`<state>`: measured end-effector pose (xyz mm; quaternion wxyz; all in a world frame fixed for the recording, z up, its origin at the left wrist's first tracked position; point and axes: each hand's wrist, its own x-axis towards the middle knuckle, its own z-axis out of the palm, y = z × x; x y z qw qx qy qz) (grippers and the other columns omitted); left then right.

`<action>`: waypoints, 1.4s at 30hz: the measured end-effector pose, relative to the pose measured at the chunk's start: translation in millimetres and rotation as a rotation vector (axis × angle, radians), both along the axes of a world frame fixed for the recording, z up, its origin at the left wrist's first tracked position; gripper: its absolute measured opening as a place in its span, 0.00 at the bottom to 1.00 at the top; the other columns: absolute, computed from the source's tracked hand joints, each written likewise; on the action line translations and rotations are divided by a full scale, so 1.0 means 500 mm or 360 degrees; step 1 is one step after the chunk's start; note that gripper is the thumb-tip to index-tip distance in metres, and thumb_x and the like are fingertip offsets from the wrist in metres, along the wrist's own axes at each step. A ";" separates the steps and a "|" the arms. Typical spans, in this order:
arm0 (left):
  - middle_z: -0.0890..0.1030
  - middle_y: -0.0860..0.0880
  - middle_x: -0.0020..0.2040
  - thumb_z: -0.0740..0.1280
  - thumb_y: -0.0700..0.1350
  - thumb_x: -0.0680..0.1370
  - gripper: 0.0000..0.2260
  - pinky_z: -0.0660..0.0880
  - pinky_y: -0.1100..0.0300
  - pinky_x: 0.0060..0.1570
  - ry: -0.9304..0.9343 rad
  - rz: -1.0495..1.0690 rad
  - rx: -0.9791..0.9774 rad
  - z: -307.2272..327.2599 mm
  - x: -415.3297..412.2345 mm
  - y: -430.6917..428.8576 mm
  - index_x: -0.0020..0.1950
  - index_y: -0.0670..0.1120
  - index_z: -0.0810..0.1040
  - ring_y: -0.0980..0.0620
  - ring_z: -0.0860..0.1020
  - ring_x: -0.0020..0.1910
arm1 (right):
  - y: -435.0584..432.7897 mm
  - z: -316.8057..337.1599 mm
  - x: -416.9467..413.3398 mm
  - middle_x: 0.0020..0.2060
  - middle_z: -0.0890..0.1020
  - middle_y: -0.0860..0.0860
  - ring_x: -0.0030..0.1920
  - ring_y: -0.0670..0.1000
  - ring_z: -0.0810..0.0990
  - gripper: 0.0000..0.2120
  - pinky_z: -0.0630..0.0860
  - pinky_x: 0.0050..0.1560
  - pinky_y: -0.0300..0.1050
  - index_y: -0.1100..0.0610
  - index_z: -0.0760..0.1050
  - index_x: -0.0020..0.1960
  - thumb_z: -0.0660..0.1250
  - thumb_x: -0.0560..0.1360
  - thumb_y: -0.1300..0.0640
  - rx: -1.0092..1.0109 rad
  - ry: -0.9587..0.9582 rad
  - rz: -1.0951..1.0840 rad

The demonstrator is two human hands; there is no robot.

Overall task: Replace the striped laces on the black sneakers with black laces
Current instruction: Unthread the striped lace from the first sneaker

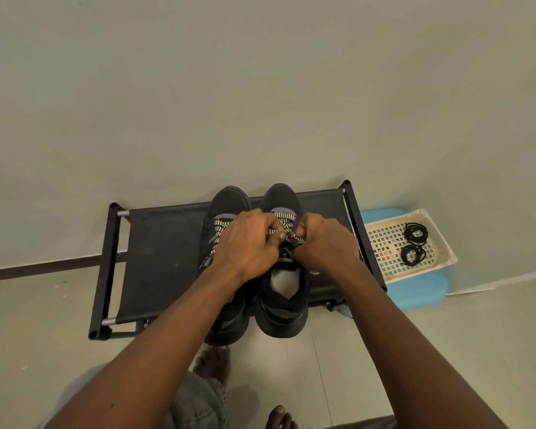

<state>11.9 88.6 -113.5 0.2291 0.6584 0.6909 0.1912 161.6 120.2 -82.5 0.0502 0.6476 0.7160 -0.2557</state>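
The black sneakers (280, 196) are seen in matt, suede-like cloth, the striped laces (218, 226) in woven braid. The rack (164, 258) is made of matt black fabric with bare metal tube ends (123, 213). At three o'clock a plastic lattice basket (421, 212) is set on a smooth blue plastic stool (421, 292).

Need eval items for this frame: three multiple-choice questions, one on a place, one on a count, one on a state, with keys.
1. Where do the black lace coils lie?
A. in the cream basket
B. on the shoe rack
C. inside a shoe

2. How many black lace coils are there?
A. one
B. two
C. four

3. What are the left hand and right hand doing?
A. resting flat on the floor
B. lifting the basket
C. pinching the striped lace on the sneaker nearer the basket

Key: 1 A, both coils sit on the basket's mesh; 2 B, two separate coils show; 3 C, both hands curl onto that lace.
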 end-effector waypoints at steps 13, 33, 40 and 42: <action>0.85 0.50 0.41 0.59 0.40 0.87 0.07 0.79 0.49 0.61 -0.2098 0.1044 -0.0383 0.035 -0.009 0.023 0.56 0.45 0.77 0.49 0.85 0.48 | -0.001 0.007 0.000 0.55 0.81 0.52 0.55 0.57 0.81 0.19 0.76 0.53 0.49 0.51 0.72 0.63 0.73 0.74 0.50 -0.0042 -0.0023 0.0065; 0.77 0.56 0.41 0.69 0.49 0.80 0.01 0.72 0.55 0.45 0.0126 -0.0095 -0.0031 -0.005 0.003 0.009 0.50 0.54 0.78 0.50 0.77 0.44 | -0.002 -0.006 -0.006 0.54 0.82 0.53 0.54 0.57 0.82 0.19 0.75 0.51 0.47 0.50 0.73 0.63 0.71 0.75 0.49 -0.0032 0.0027 0.0069; 0.77 0.58 0.32 0.69 0.47 0.81 0.06 0.70 0.58 0.39 -0.0505 0.0478 -0.0098 0.009 -0.045 0.036 0.44 0.54 0.82 0.58 0.76 0.35 | -0.003 -0.006 -0.001 0.54 0.81 0.52 0.54 0.57 0.81 0.19 0.78 0.54 0.51 0.50 0.72 0.62 0.73 0.74 0.52 -0.0038 0.0036 0.0064; 0.79 0.55 0.33 0.70 0.46 0.81 0.06 0.76 0.56 0.42 -0.0791 0.0702 -0.0053 0.009 -0.062 0.041 0.44 0.52 0.83 0.55 0.77 0.35 | -0.004 -0.006 -0.002 0.54 0.81 0.52 0.54 0.57 0.81 0.18 0.78 0.53 0.51 0.50 0.72 0.62 0.73 0.74 0.53 -0.0042 0.0042 0.0066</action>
